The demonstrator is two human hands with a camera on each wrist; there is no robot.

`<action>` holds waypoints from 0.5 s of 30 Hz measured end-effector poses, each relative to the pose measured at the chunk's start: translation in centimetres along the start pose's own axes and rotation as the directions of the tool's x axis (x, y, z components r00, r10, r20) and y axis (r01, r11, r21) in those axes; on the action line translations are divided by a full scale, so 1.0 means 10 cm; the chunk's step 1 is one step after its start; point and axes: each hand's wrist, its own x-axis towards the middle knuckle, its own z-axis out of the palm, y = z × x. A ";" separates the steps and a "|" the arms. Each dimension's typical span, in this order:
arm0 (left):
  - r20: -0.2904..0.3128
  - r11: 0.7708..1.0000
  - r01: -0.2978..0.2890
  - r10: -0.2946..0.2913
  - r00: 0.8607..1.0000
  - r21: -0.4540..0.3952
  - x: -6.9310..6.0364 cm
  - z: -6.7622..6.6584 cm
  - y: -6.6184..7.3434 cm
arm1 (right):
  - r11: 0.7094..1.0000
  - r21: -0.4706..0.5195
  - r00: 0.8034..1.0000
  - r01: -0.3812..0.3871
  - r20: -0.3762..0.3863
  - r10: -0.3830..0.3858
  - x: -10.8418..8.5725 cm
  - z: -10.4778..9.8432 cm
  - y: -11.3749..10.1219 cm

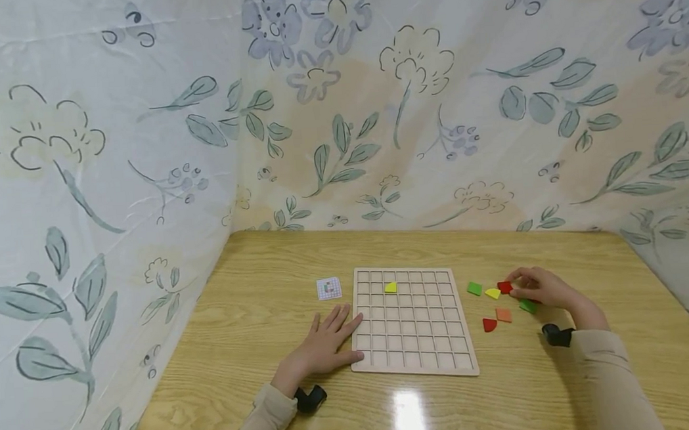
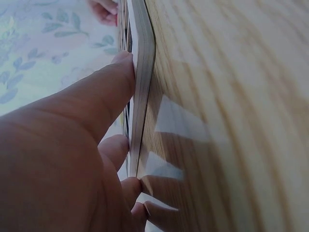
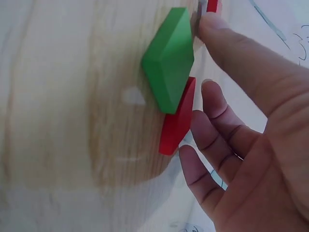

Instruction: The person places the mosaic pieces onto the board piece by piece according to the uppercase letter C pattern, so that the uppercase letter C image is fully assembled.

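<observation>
A wooden grid board (image 1: pixel 420 363) lies flat on the table with a yellow quarter-round piece (image 1: pixel 391 287) in one of its upper cells. My left hand (image 1: pixel 324 348) rests at the board's left edge, fingers spread, with the thumb and a fingertip touching the rim; the left wrist view shows the thumb (image 2: pixel 91 96) against that edge. Right of the board, my right hand (image 1: pixel 540 287) pinches a red piece (image 1: pixel 505 287) between thumb and forefinger. Below its palm lie a green piece (image 3: pixel 170 63) and another red piece (image 3: pixel 177 118), both untouched.
Near the right hand lie a green square (image 1: pixel 474 288), a yellow piece (image 1: pixel 493 293), an orange square (image 1: pixel 503 315) and a red quarter-round (image 1: pixel 490 324). A small printed card (image 1: pixel 328 288) sits left of the board. Flowered cloth (image 1: pixel 340 143) hangs behind the table.
</observation>
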 end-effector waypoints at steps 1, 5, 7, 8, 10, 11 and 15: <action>0.001 1.000 0.000 0.000 1.000 0.000 0.00 0.00 0.00 | 1.000 0.000 1.000 -0.021 0.004 0.021 0.00 0.00 0.00; 0.002 1.000 -0.001 0.001 1.000 -0.005 0.01 0.02 0.00 | 0.995 -0.009 0.995 -0.094 0.008 0.095 -0.03 0.01 -0.04; 0.002 1.000 0.003 -0.003 1.000 -0.002 0.01 0.03 -0.01 | 0.994 -0.001 0.994 -0.108 -0.008 0.108 -0.06 0.03 -0.08; 0.002 1.000 0.005 -0.005 1.000 -0.001 0.02 0.04 -0.01 | 0.994 0.002 0.994 -0.109 -0.019 0.109 -0.07 0.03 -0.09; 0.003 1.000 0.008 -0.008 1.000 0.005 0.02 0.05 -0.01 | 0.995 0.008 0.994 -0.104 -0.039 0.105 -0.08 0.05 -0.13; 0.003 1.000 0.008 -0.008 1.000 0.008 0.02 0.05 -0.02 | 0.994 0.011 0.993 -0.105 -0.053 0.105 -0.09 0.05 -0.14; 0.004 1.000 0.008 -0.008 1.000 0.007 0.02 0.05 -0.02 | 0.997 0.017 0.990 -0.074 -0.119 0.076 -0.09 0.09 -0.18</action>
